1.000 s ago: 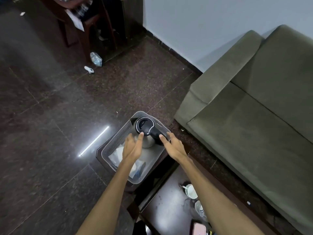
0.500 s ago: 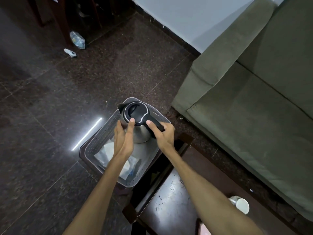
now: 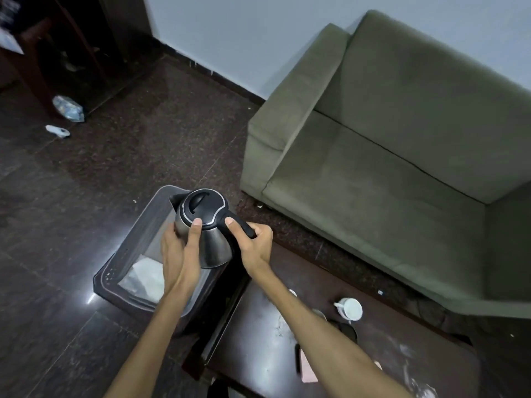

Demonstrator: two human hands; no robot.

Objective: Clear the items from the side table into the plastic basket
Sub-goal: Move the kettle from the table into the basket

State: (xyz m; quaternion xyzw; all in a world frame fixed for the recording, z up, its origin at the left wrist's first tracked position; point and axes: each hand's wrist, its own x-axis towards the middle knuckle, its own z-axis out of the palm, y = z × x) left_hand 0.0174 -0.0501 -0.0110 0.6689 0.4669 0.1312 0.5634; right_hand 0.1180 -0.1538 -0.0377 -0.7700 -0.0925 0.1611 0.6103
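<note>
A steel electric kettle (image 3: 212,242) with a black lid is held over the near right side of the plastic basket (image 3: 129,248) on the floor. My right hand (image 3: 253,245) grips its black handle. My left hand (image 3: 179,254) presses flat against the kettle's left side, thumb on the lid rim. White packets (image 3: 143,278) lie in the basket bottom. The dark side table (image 3: 287,360) at lower right carries a white cup (image 3: 349,308), a pink item (image 3: 309,369) and a dark round object (image 3: 346,330), partly hidden by my right forearm.
A green sofa (image 3: 388,173) fills the right side, close to the table's far edge. Dark tiled floor (image 3: 86,182) spreads to the left. A crumpled bag (image 3: 69,108) and a small white object (image 3: 57,130) lie near dark wooden furniture (image 3: 51,53) at top left.
Both hands closed on the kettle and raised it out of the basket's far end, bringing it nearer and to the right. The camera view shifted, showing more of the table.
</note>
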